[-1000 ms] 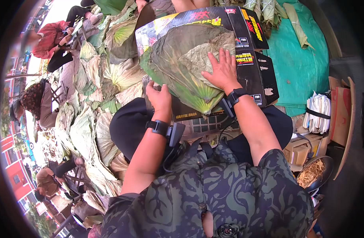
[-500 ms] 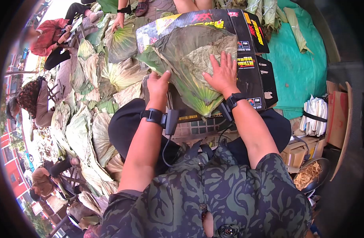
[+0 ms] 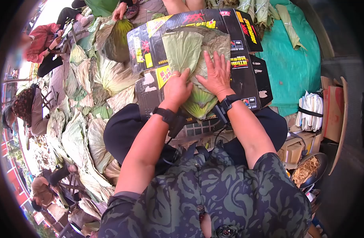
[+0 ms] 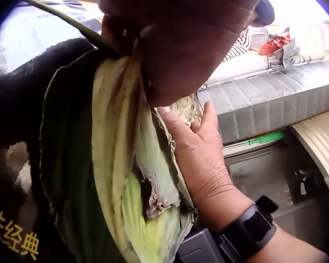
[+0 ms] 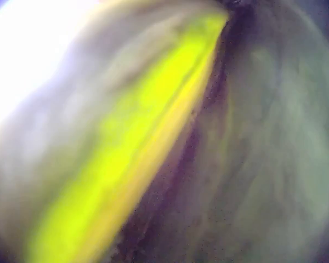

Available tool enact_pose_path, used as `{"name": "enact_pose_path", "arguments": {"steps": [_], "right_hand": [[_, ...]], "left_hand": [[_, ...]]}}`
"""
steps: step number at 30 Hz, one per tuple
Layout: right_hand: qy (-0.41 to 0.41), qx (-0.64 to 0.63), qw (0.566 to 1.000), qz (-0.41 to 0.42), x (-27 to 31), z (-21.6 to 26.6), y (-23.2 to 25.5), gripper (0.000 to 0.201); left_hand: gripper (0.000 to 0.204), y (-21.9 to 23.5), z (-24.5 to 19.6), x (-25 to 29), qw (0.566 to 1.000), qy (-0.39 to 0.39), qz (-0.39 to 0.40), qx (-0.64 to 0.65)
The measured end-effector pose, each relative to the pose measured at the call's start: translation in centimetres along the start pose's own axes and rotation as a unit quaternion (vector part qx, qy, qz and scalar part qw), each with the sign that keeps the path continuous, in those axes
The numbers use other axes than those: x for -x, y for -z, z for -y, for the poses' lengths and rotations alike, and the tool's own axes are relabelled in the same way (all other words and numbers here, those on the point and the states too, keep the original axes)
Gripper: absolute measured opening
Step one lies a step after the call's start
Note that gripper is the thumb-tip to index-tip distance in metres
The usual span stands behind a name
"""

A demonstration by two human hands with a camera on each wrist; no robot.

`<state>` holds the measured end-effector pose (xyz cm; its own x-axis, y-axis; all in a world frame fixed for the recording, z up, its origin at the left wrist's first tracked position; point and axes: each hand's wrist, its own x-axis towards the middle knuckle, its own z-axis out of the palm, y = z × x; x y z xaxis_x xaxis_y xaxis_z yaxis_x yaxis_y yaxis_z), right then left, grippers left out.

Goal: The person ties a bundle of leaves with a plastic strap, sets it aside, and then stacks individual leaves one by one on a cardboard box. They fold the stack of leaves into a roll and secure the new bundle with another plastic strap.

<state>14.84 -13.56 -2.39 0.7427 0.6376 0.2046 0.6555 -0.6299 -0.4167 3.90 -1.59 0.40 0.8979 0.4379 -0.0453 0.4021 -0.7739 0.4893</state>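
On the far left: a person in a red top [image 3: 42, 43] sits near the edge of the view.
Dry leaves [image 3: 80, 135]: many big, crinkly ones cover the ground, pale green, tan and brown, close to the left side of the cardboard [image 3: 249, 83].
Black cardboard: it has yellow, red and white print. It lies flat in front of the person wearing the camera, and the big leaf [image 3: 199, 97] is on top of it.
Left hand [image 3: 177, 90]: its fingers are bent and pinch the fold of the big leaf. The pale flap [image 3: 184, 47] lies just past these fingertips, away from the person. The left wrist view shows long yellow-green folds coming down from under this hand.
Leaf's pointy end: it is yellow-green and lies between the two wrists, nearer to the person than the fingers.
Right hand [image 3: 217, 77]: its fingers are straight and spread out, resting on the dry, grayish part of the big leaf. Its thumb is near the left hand but not touching it. The right wrist view is a blur of bright green and yellow.
Green sheet [image 3: 293, 79]: a long folded leaf [image 3: 289, 25] lies on its top part.
Far right: a bundle of papers [image 3: 311, 113] has a black band around it. It stands beside a reddish box [image 3: 333, 113]. Below them, a dark pan [image 3: 321, 168] holds dry brown bits.
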Motion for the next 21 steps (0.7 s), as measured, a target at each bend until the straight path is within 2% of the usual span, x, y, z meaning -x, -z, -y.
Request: {"name": "enact_pose_path", "arguments": {"steps": [2,4,6,8,9,11,12,13,16,17,19,21], "right_hand": [[0.021,0.019,1.0,0.003,-0.1,0.4,0.2,0.074],[0.042,0.112,0.991,0.057,-0.2,0.5,0.2,0.058],[0.039,0.103,0.992,0.061,-0.3,0.4,0.2,0.053],[0.037,0.094,0.992,0.072,-0.3,0.4,0.3,0.051],[0.033,0.092,0.993,0.072,-0.3,0.3,0.3,0.051],[0.031,0.097,0.992,0.069,-0.2,0.4,0.0,0.05],[0.031,0.093,0.993,0.071,-0.2,0.6,0.0,0.05],[0.026,0.095,0.992,0.075,-0.2,0.7,0.2,0.05],[0.017,0.096,0.992,0.082,-0.2,0.5,0.2,0.05],[0.018,0.092,0.992,0.084,-0.2,0.4,0.1,0.05],[0.017,0.092,0.992,0.084,-0.4,0.4,0.3,0.05],[0.016,0.09,0.992,0.085,-0.3,0.5,0.2,0.05]], "left_hand": [[0.042,0.2,-0.1,-0.1,0.999,-0.024,0.014,-0.019],[0.041,0.5,-0.2,-0.1,0.999,-0.037,0.021,-0.034],[0.04,0.5,-0.2,0.4,0.997,-0.051,0.031,-0.046],[0.037,0.8,0.4,1.6,0.996,-0.059,-0.066,-0.031],[0.037,0.7,0.8,2.4,0.996,-0.061,-0.062,-0.033],[0.042,0.3,1.8,4.5,0.995,0.063,-0.017,0.08],[0.038,0.4,1.6,5.4,0.994,0.016,-0.059,0.093],[0.038,0.4,1.3,5.9,0.994,0.018,-0.058,0.091],[0.033,0.5,0.1,6.2,0.999,-0.029,0.014,-0.027],[0.033,0.8,0.0,5.9,0.999,-0.031,0.014,-0.026],[0.032,2.3,0.2,4.6,0.992,-0.062,0.106,-0.017],[0.028,4.4,-0.2,2.9,0.988,-0.044,0.145,-0.029]]}}
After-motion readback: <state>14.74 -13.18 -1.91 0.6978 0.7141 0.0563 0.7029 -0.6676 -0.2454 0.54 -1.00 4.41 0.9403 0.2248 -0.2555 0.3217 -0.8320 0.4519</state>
